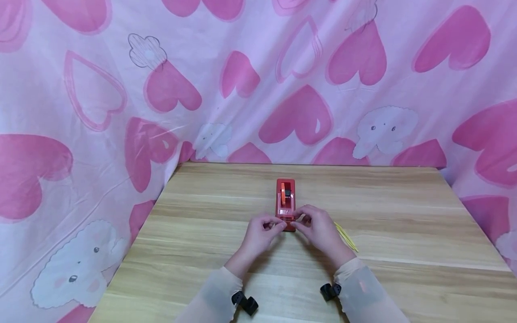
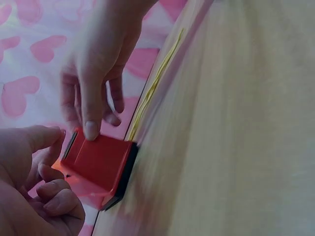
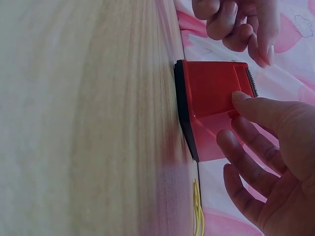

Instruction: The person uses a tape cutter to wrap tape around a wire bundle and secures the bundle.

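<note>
A red tape dispenser (image 1: pixel 286 199) with a black base and an orange tape core (image 1: pixel 283 194) stands upright on the table, its toothed cutter (image 3: pixel 251 82) at the near end. My right hand (image 1: pixel 319 226) pinches the dispenser near the cutter, thumb on the red front and forefinger at its side; the other fingers are loosely bent. Beside the cutter, thumb and forefinger of my left hand (image 1: pixel 260 233) meet at their tips, the other fingers curled. I cannot tell whether clear tape is between those tips.
Several thin yellow strands (image 1: pixel 346 237) lie on the wood-grain table (image 1: pixel 404 233) right of the dispenser, partly hidden behind my right hand. A pink cloth with hearts (image 1: pixel 296 114) hangs behind and at both sides of the table.
</note>
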`<action>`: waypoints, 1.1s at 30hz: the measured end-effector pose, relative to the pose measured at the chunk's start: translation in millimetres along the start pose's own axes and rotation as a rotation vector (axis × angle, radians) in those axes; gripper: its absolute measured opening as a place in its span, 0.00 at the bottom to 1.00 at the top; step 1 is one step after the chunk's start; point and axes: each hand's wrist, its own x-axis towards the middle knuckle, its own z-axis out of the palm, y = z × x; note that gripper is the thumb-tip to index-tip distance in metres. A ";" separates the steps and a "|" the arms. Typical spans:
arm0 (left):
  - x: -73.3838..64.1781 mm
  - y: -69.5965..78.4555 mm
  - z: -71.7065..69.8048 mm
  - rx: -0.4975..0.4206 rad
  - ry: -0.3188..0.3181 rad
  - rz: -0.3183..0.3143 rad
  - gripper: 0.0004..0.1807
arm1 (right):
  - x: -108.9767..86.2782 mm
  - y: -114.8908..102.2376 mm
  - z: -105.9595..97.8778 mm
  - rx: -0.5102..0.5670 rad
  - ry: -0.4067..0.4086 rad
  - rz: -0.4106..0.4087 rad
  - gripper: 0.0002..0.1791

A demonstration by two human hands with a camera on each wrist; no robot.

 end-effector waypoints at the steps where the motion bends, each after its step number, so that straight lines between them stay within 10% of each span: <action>1: -1.9 0.3 0.8 -0.006 -0.006 -0.007 0.08 | -0.4 0.1 -0.5 0.005 0.000 0.002 0.16; 24: -19.2 6.2 -1.0 -0.040 -0.094 -0.144 0.08 | -0.5 1.5 -1.4 -0.013 0.004 -0.011 0.14; 33: -25.7 12.0 2.0 -0.042 -0.163 -0.102 0.08 | -0.1 1.9 0.8 -0.016 0.020 -0.021 0.13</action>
